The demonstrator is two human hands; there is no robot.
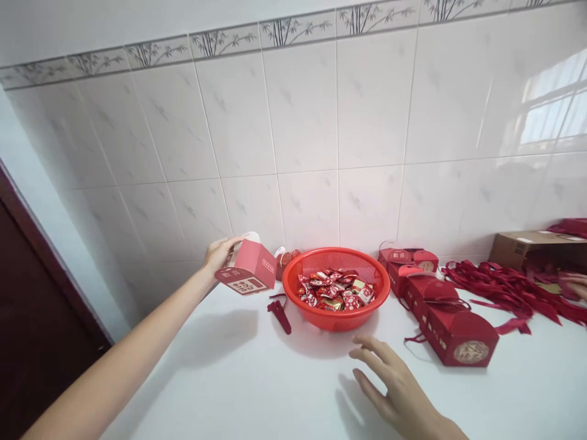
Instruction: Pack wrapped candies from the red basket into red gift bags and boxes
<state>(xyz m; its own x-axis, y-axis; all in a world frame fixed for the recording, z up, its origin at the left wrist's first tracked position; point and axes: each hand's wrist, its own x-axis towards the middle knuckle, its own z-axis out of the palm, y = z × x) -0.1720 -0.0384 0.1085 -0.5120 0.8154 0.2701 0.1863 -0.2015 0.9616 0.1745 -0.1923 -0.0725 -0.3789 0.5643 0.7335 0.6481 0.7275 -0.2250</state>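
My left hand (219, 253) grips a red paper candy box (250, 269) by its far side, holding it tilted above the table; its top flaps stand up and gold-and-white lettering shows on one face. To the right of that box sits a red plastic basket (337, 321) with wrapped candies (337, 290) heaped in it. My right hand (389, 382) hovers over the white table in front of the basket, fingers spread, holding nothing. A dark red ribbon piece (279, 316) lies between the held box and the basket.
A row of closed red candy boxes (458, 333) stands right of the basket. Beyond them lie tangled dark red ribbons (499, 287) and a cardboard box (527, 247). Another person's hand (576, 284) shows at the right edge. A tiled wall (307, 208) backs the table (257, 385).
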